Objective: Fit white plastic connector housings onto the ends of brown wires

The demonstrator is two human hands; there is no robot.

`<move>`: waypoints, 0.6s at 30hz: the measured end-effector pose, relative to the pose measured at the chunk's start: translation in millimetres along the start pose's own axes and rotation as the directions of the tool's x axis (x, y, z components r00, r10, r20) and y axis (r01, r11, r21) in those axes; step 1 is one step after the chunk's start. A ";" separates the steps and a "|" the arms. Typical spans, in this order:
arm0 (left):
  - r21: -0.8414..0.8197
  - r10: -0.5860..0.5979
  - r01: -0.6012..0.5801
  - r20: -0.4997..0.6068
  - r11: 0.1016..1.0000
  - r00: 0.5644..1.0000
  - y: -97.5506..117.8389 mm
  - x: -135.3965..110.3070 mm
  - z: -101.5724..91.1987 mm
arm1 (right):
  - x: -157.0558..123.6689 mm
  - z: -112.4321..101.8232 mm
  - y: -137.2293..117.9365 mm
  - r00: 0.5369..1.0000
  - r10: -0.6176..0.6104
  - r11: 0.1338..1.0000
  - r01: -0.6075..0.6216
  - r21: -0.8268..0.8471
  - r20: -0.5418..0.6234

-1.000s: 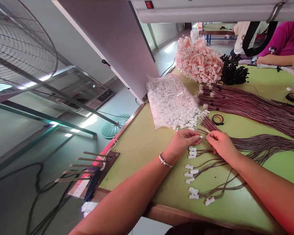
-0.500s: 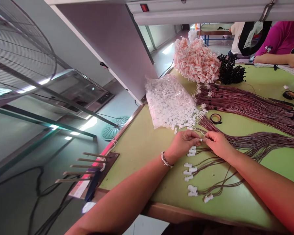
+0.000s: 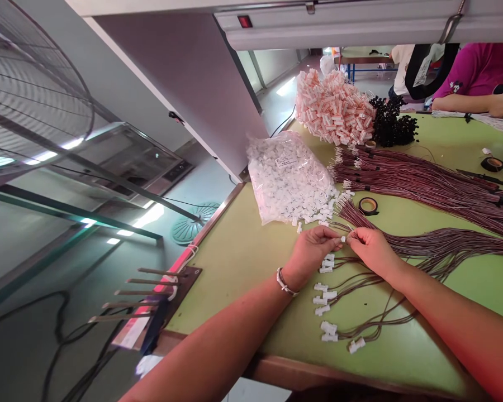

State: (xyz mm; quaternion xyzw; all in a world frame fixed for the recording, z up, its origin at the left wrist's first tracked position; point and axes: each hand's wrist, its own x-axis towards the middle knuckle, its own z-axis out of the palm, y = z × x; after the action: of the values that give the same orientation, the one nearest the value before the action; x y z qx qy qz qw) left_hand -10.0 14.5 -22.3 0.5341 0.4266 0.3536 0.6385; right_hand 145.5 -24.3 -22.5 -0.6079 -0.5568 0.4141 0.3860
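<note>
Over the green tabletop (image 3: 230,268), just beyond its near edge, two bare hands meet almost fingertip to fingertip. The left hand (image 3: 308,254), with a pale band (image 3: 283,282) round its wrist, has thumb and forefinger pinching a small white connector (image 3: 342,239). Right beside it, the fingertips of the right hand (image 3: 371,248) are pressed together; they seem to grip a thin wire, though it's too small from where I stand to be sure. A pale wire tip (image 3: 350,227) pokes up there.

Below the hands, wired connectors (image 3: 329,330) lie in little groups on the table, brown leads trailing right. Beyond the left hand rests a clear bag (image 3: 285,176) full of white pieces, some spilled by its lower edge. A brown wire bundle (image 3: 436,243) runs off past the right hand, with a tape roll (image 3: 368,206) behind. Farther back sit pinkish connectors (image 3: 333,109) in a heap, touching black pieces (image 3: 394,123); a magenta sleeve (image 3: 471,70) shows across the table.
</note>
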 end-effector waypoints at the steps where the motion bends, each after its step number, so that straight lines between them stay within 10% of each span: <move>1: 0.007 0.000 0.000 0.004 1.000 1.000 0.3 0.4 -0.8 | -0.1 -0.4 -0.8 1.000 0.008 1.000 -0.008 -0.004 0.008; 13: 0.061 0.013 -0.014 0.023 0.998 1.000 5.2 -1.3 -4.4 | -4.1 -3.1 -8.1 0.959 0.273 0.956 -0.279 0.090 0.077; 18: 0.092 0.041 -0.045 0.047 0.995 0.998 4.1 -0.2 -4.7 | -3.6 -3.2 -4.1 0.999 0.044 0.999 -0.044 -0.027 0.018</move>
State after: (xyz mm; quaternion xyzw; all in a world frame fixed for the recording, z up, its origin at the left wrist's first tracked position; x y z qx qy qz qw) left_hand -14.4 16.9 -18.6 0.5801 0.4165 0.3347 0.6148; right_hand 146.8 -27.6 -17.4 -0.6210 -0.5524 0.4209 0.3634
